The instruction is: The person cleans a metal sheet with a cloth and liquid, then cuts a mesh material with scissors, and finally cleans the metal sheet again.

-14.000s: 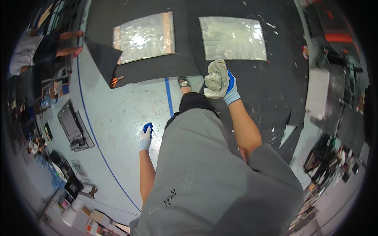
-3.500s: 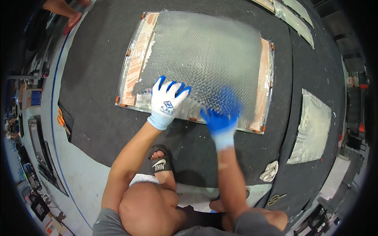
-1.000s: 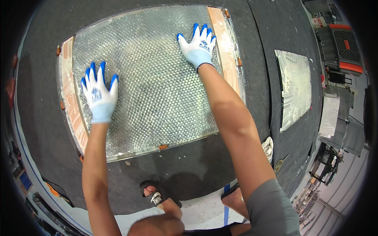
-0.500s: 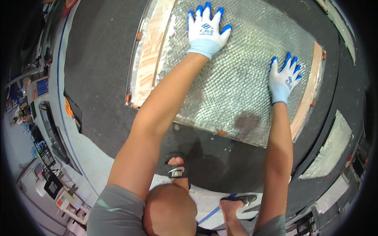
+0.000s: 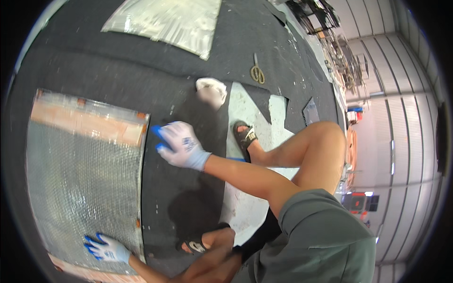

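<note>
A flat rectangular panel (image 5: 89, 174) under clear bubble wrap lies at the left, with pale wood-coloured strips at its ends and small orange-brown pieces along its edges. My left hand (image 5: 107, 248), in a white glove with blue fingertips, rests on the bubble wrap near the panel's lower end, fingers spread. My right hand (image 5: 181, 145), gloved the same way, hovers off the panel's near edge above the dark mat (image 5: 174, 198). Its fingers are parted and a little blurred, with nothing visible in them.
A crumpled white bundle (image 5: 212, 91) lies on the mat beyond my right hand. Past it are scissors (image 5: 257, 73) and a silvery sheet-like panel (image 5: 174, 23). My sandalled foot (image 5: 245, 134) stands by a pale floor strip (image 5: 240, 188) beside the mat.
My view has swung to the right. My right hand has come off the bubble wrap and out past the panel's edge; my left hand is still on the wrap.
</note>
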`<state>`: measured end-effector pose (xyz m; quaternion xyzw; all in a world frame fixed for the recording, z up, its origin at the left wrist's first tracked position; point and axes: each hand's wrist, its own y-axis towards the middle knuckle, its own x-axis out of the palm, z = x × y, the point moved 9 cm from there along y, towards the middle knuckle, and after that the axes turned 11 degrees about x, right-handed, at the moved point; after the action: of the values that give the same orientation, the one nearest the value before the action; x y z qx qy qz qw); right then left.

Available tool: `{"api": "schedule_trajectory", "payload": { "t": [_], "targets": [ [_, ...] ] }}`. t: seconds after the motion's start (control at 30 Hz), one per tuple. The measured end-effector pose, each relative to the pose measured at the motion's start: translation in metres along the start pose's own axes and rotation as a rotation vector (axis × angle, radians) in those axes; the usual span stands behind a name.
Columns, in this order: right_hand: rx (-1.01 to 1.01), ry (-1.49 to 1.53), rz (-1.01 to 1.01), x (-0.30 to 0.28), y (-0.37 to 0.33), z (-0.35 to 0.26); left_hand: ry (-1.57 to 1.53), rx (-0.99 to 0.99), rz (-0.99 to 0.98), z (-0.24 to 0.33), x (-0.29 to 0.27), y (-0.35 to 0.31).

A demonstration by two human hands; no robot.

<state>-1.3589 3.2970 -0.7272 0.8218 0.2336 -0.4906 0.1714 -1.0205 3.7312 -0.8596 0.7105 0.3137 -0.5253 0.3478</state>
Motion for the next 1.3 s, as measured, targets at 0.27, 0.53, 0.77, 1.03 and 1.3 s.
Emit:
{"api": "schedule_trajectory", "payload": {
  "t": [0.27,0.53,0.77,1.03,1.3],
  "targets": [
    [1.021,-0.191,0.562,-0.208,-0.006,0.441,-0.404,0.514,0.129,0.107,-0.203,-0.020],
    [1.312,-0.336,0.257,-0.195,0.030,0.579,-0.600,0.560,-0.517,0.440,-0.260,-0.160],
    [1.135,-0.121,-0.352,-0.188,0.050,0.607,-0.385,0.656,-0.980,0.540,-0.318,-0.176],
    [1.241,0.399,-0.576,-0.192,-0.039,0.594,0.049,0.866,-1.365,0.618,-0.328,-0.192],
    [1.636,0.575,-0.894,-0.406,-0.361,0.454,-0.595,0.866,-0.916,1.097,-0.356,-0.102]
  ]
}}
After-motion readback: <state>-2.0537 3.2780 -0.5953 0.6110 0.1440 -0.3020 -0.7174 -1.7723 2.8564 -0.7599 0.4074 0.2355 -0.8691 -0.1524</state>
